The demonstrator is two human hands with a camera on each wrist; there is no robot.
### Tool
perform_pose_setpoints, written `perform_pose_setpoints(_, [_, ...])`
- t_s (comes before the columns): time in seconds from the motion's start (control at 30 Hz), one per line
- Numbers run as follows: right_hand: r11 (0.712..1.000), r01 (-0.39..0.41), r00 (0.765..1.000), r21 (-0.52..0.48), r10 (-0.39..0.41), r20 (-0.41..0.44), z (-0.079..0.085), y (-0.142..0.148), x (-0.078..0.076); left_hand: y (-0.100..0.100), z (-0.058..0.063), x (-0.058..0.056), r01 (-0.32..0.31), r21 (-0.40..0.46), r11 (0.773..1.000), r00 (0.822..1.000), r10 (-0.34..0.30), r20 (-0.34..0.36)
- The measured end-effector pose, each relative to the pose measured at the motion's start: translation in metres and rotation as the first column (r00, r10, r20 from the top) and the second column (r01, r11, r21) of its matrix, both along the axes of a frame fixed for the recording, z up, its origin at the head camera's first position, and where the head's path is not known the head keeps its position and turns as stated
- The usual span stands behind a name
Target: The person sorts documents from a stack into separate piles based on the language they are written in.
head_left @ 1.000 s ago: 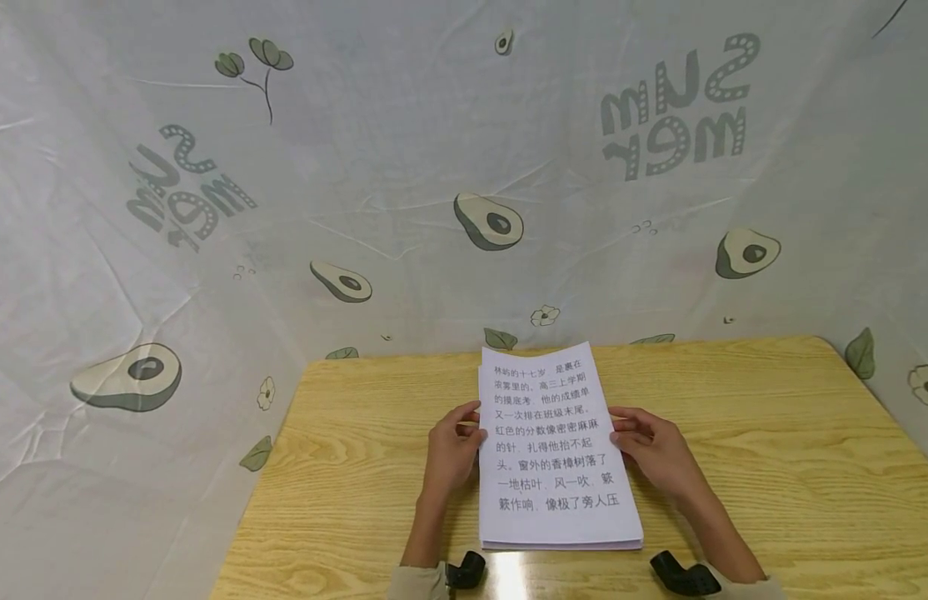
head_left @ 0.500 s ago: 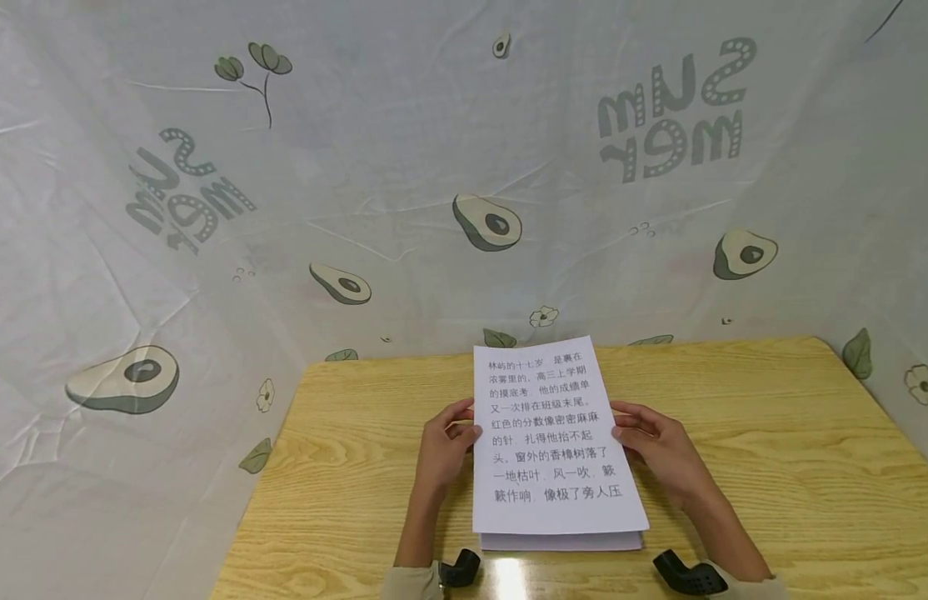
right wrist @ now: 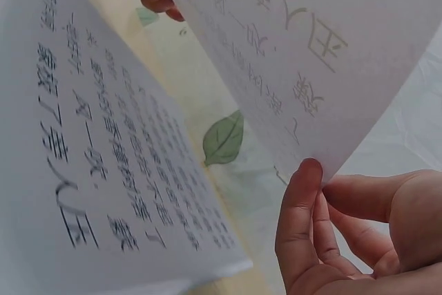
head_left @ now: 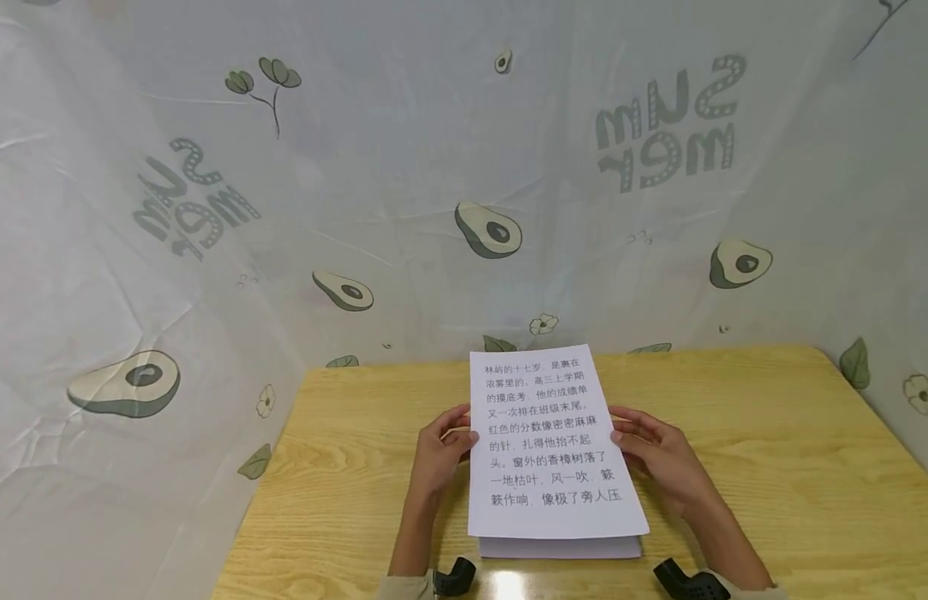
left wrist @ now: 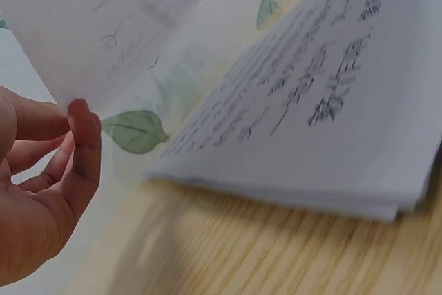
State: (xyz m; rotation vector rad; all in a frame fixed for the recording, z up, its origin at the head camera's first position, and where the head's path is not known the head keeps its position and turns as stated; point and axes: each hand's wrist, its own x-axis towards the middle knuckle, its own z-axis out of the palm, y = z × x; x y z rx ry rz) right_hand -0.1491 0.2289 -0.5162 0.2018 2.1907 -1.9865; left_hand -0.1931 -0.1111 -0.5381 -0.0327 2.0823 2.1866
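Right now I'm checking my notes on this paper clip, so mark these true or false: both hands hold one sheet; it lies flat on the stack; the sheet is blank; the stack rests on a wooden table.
1. Both hands hold one sheet: true. The left hand and right hand pinch the top sheet at its edges.
2. It lies flat on the stack: false. It is lifted above the stack.
3. The sheet is blank: false. It carries printed text.
4. The stack rests on a wooden table: true.

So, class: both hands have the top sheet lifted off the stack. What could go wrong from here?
1. The top sheet is held only by fingertip pinches of the left hand and right hand; either grip might slip or crease it.
2. The stack below lies loose on the table, so a brush could skew it.
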Motion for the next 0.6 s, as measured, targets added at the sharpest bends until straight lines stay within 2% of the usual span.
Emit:
perform_pose_setpoints(0.27, [0.999, 0.012, 1.0, -0.041, -0.012, -0.001, 0.005, -0.026, 0.0, -0.023, -0.001, 0.005, -0.03, -0.043, 0.999, 0.999, 0.029, -0.029])
perform_pose_setpoints(0.6, [0.997, 0.025, 1.0, -0.068, -0.024, 0.014, -0.009, -0.069, -0.005, -0.062, -0.002, 0.007, -0.087, -0.089, 0.992, 0.996, 0.085, -0.023])
